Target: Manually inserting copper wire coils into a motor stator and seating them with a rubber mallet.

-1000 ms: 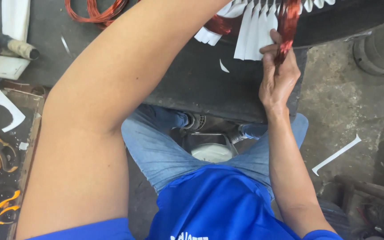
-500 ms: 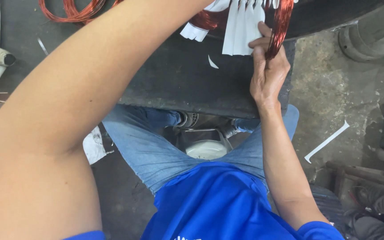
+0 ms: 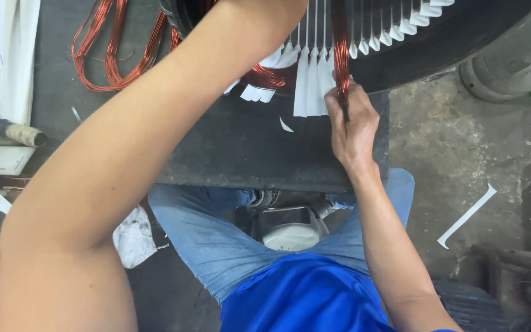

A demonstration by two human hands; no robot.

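The bundle of copper wire (image 3: 340, 55) runs straight down out of the slotted ring of the motor stator (image 3: 437, 43), and the right hand (image 3: 353, 126) closes around its lower end, fingers curled and pinching the strands tight at the ring's lower edge. Just to the left of that grip, white insulation paper strips (image 3: 307, 86) hang from the neighbouring slots, touching the knuckle side of the hand; more paper tips stick out along the ring to the right of it. The left forearm (image 3: 155, 141) reaches diagonally up past the grip, and the left hand itself runs out of view at the top edge, so whether it holds anything cannot be told. Below the grip lies the dark work surface (image 3: 247, 147). Farther left, loose copper coils (image 3: 115, 46) lie well apart, and a white paper strip (image 3: 467, 215) rests on the concrete floor to the lower right.
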